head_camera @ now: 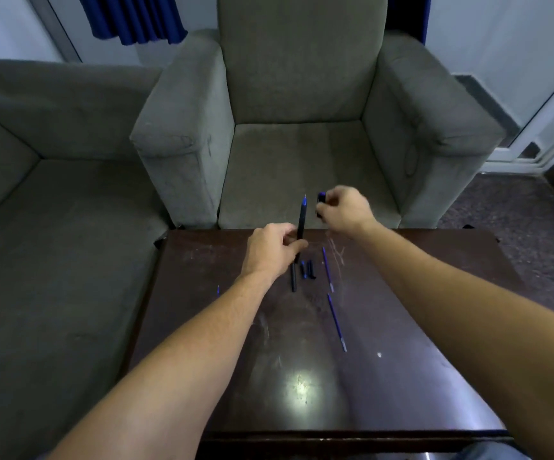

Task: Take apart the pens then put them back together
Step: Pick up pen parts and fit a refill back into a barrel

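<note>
one dark brown table (222,360), scuffed and scratched, fills the near ground, with a pale glare of light on its top close to the person. right of centre lies a thin blue refill (336,322), and a second refill (327,268) lies just beyond it, both pointing roughly away. left of these a black barrel (293,279) lies flat, just beside two short dark pieces (306,269).

over them the left hand (272,252) has its fingers curled round a black pen (301,220), held almost upright with its blue tip on top. the right hand (345,209), near but apart, pinches a small dark blue piece (321,196), too blurred to name.

past the table's far edge stands a grey armchair (302,154), with a grey sofa (53,210) to the left and a dark speckled floor (518,227) to the right. a blue curtain (132,18) hangs by the white wall (501,28).
</note>
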